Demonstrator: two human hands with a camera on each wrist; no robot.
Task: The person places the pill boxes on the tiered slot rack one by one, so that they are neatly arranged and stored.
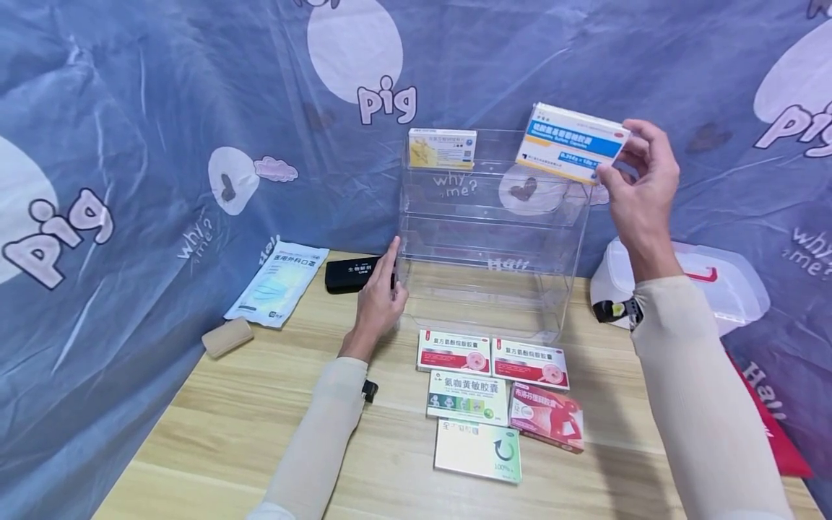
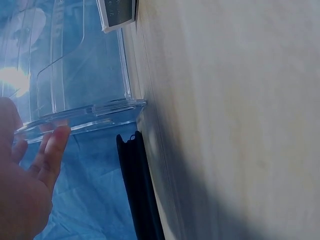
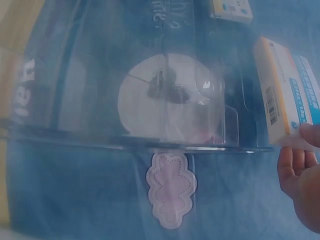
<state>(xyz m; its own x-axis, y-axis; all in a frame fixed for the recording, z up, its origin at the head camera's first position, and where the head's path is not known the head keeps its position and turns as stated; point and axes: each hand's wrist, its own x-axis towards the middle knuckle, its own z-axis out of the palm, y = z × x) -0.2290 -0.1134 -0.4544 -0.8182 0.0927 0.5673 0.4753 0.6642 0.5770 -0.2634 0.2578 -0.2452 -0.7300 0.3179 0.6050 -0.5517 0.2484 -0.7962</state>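
Observation:
A clear tiered acrylic rack [image 1: 494, 238] stands against the back cloth. My right hand [image 1: 646, 180] pinches a white, blue and orange medicine box [image 1: 572, 144] by its right end, tilted, at the height of the rack's top tier. The right wrist view shows this medicine box [image 3: 287, 90] at the upper right, beyond the rack's side panel edge. On the left of the top tier sits a yellow and white medicine box [image 1: 442, 149]. My left hand [image 1: 380, 296] rests its straight fingers against the rack's left side; the left wrist view shows those fingers [image 2: 55, 150] at the panel edge.
Before the rack lie two red and white boxes [image 1: 453, 352], a green and white box [image 1: 468, 397], a red box [image 1: 547, 417] and a pale green box [image 1: 477, 451]. Left are a black case [image 1: 351, 274], a mask packet [image 1: 276, 282] and a beige roll [image 1: 227, 337]; right, a clear-lidded container [image 1: 721, 285].

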